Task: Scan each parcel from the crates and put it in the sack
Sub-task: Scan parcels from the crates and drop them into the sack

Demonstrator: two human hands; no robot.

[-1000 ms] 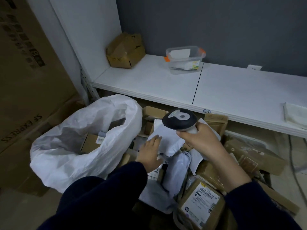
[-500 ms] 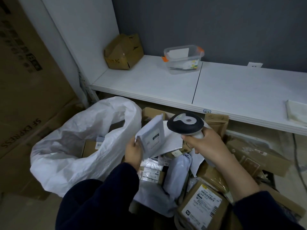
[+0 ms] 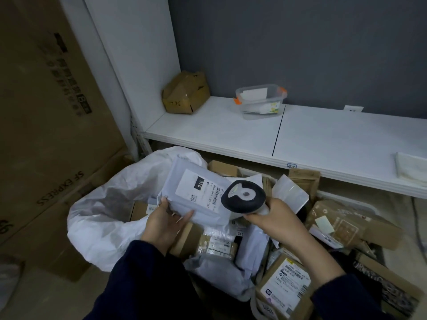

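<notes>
The pale grey plastic mailer parcel with the white label [image 3: 196,192] now lies label-up at centre frame, by the near rim of the white plastic sack [image 3: 104,204]; half a second ago it stood tilted on edge. The left hand [image 3: 165,221] grips its lower edge, thumb on top; a second ago that hand lay flat on the heap. The right hand [image 3: 277,218] is wrapped round the handle of the black-and-white handheld scanner [image 3: 243,197], its head at the label's barcode. I'd say the scan is due now and the drop into the sack comes next. At lower right the heap of brown cardboard and plastic parcels [image 3: 284,289] waits under the long white shelf [image 3: 254,130].
</notes>
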